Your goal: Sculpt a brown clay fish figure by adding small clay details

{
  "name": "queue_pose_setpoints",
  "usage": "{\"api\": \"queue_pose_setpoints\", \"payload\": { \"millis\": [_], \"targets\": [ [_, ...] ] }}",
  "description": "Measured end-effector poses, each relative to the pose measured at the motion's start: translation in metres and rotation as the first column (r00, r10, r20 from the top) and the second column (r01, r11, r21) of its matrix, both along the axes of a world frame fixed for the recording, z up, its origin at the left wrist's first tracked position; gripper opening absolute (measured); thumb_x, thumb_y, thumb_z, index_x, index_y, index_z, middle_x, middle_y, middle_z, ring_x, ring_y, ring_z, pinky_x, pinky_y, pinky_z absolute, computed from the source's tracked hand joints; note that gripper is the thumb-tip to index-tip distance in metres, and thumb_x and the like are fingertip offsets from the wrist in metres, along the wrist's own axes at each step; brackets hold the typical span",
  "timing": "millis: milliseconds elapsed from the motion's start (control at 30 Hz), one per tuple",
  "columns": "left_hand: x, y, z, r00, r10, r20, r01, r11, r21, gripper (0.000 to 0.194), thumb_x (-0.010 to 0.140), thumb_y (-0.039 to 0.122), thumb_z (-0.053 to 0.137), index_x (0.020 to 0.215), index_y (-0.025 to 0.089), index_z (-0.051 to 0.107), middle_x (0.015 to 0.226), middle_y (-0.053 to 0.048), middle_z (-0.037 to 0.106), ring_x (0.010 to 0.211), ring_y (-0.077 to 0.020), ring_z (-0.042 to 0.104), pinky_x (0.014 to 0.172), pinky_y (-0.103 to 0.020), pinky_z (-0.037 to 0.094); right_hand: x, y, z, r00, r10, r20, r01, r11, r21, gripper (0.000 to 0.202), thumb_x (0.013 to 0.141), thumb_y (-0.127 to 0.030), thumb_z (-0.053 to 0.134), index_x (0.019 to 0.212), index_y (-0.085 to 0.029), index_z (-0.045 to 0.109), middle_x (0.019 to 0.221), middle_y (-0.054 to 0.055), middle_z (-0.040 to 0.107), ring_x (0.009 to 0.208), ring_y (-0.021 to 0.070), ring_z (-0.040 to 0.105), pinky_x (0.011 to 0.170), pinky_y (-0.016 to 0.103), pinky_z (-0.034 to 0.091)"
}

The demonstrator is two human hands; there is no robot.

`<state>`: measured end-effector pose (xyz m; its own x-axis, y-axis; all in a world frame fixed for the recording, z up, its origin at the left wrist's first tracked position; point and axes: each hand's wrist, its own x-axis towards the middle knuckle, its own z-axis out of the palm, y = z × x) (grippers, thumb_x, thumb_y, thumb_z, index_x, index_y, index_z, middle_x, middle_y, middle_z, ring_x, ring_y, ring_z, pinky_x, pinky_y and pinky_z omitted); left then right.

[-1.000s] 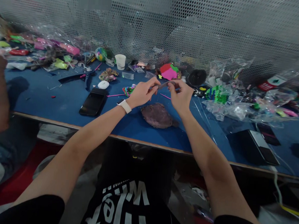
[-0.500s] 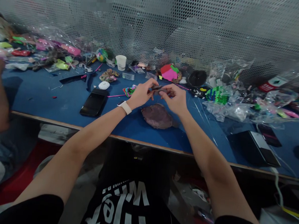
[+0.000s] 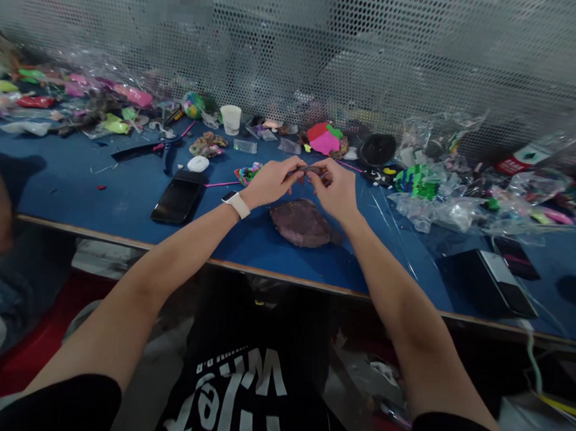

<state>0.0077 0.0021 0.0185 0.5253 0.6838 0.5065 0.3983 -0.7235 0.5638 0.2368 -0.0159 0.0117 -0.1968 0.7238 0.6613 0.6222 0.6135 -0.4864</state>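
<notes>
From my remote seat I see a thin dark strip pinched by the left hand and right hand, close together above the blue table, just beyond a purplish-brown lump.

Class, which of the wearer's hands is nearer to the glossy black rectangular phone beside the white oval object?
Left. The left hand is right of the black phone, apart from it; the right hand is farther right, past the left.
</notes>
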Motion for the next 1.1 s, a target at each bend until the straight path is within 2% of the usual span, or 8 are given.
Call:
{"api": "queue_pose_setpoints", "payload": {
  "millis": [133, 267, 500, 633, 700, 800, 933, 1100],
  "targets": [
    [0.000, 0.000, 0.002, 0.999, -0.008, 0.033, 0.008, 1.000, -0.013, 0.015, 0.117, 0.029, 0.053, 0.117, 0.022, 0.066, 0.101, -0.002, 0.087, 0.064, -0.0142, 0.075, 0.073, -0.030, 0.054, 0.007, 0.010, -0.002, 0.995, -0.101, -0.004, 0.101, 0.992, 0.079, 0.021, 0.108, -0.047, 0.072, 0.099, -0.028, 0.072, 0.085, 0.001, 0.079, 0.068, 0.0225, 0.071, 0.073, 0.042, 0.059],
    [0.003, -0.002, 0.002, 0.999, 0.015, 0.049, -0.012, 0.998, -0.057, 0.013, 0.116, 0.030, 0.054, 0.109, 0.023, 0.062, 0.095, -0.001, 0.086, 0.059, -0.0137, 0.071, 0.071, -0.031, 0.055, 0.018, 0.018, -0.006, 0.980, -0.191, -0.061, 0.196, 0.977, 0.087, 0.021, 0.104, -0.047, 0.075, 0.096, -0.028, 0.069, 0.080, 0.000, 0.076, 0.066, 0.0220, 0.068, 0.071, 0.042, 0.058],
    [0.011, -0.010, -0.002, 0.983, -0.036, 0.180, 0.073, 0.976, -0.206, 0.011, 0.118, 0.029, 0.053, 0.111, 0.023, 0.059, 0.107, -0.004, 0.088, 0.062, -0.0130, 0.075, 0.073, -0.029, 0.061, 0.013, 0.007, -0.003, 0.955, -0.276, -0.112, 0.293, 0.940, 0.177, 0.018, 0.100, -0.043, 0.075, 0.096, -0.030, 0.064, 0.081, 0.001, 0.074, 0.065, 0.0235, 0.068, 0.074, 0.044, 0.059],
    [0.012, -0.010, -0.003, 0.982, -0.019, 0.188, 0.051, 0.984, -0.168, 0.015, 0.118, 0.031, 0.054, 0.111, 0.022, 0.064, 0.105, -0.005, 0.087, 0.080, -0.0172, 0.084, 0.080, -0.029, 0.064, -0.004, -0.005, -0.003, 0.973, -0.230, -0.013, 0.227, 0.947, 0.227, 0.009, 0.099, -0.035, 0.071, 0.106, -0.029, 0.069, 0.093, 0.003, 0.082, 0.066, 0.0229, 0.070, 0.068, 0.042, 0.057],
    [0.011, -0.009, -0.003, 0.987, 0.018, 0.162, -0.003, 0.995, -0.096, 0.017, 0.117, 0.031, 0.055, 0.110, 0.022, 0.067, 0.098, -0.004, 0.086, 0.086, -0.0197, 0.084, 0.083, -0.031, 0.063, -0.011, -0.008, -0.005, 0.984, -0.175, 0.027, 0.164, 0.961, 0.223, 0.015, 0.098, -0.030, 0.069, 0.113, -0.028, 0.071, 0.100, 0.005, 0.084, 0.069, 0.0232, 0.073, 0.069, 0.041, 0.059],
    [0.008, -0.007, -0.004, 0.989, 0.070, 0.131, -0.068, 0.998, -0.016, 0.017, 0.115, 0.027, 0.055, 0.117, 0.019, 0.071, 0.102, -0.007, 0.087, 0.089, -0.0212, 0.083, 0.087, -0.032, 0.062, -0.015, -0.011, -0.006, 0.994, -0.103, 0.047, 0.090, 0.971, 0.221, 0.020, 0.100, -0.031, 0.070, 0.119, -0.027, 0.074, 0.103, 0.007, 0.084, 0.073, 0.0238, 0.076, 0.070, 0.041, 0.062],
    [0.004, -0.007, -0.004, 0.992, 0.055, 0.116, -0.054, 0.998, -0.013, 0.027, 0.111, 0.028, 0.060, 0.134, 0.018, 0.071, 0.106, -0.008, 0.086, 0.085, -0.0216, 0.080, 0.080, -0.032, 0.060, -0.012, -0.013, -0.003, 0.997, -0.023, 0.076, 0.008, 0.981, 0.194, 0.024, 0.103, -0.032, 0.069, 0.124, -0.027, 0.080, 0.107, 0.008, 0.086, 0.075, 0.0244, 0.077, 0.072, 0.043, 0.066],
    [0.002, -0.004, -0.004, 0.991, 0.050, 0.124, -0.045, 0.998, -0.043, 0.027, 0.116, 0.038, 0.060, 0.132, 0.020, 0.072, 0.097, -0.005, 0.085, 0.088, -0.0218, 0.084, 0.082, -0.031, 0.060, -0.008, -0.011, 0.001, 0.999, 0.032, -0.012, -0.029, 0.987, 0.160, 0.014, 0.104, -0.037, 0.071, 0.106, -0.028, 0.080, 0.106, 0.008, 0.084, 0.076, 0.0239, 0.077, 0.067, 0.040, 0.067]
  ]
}}
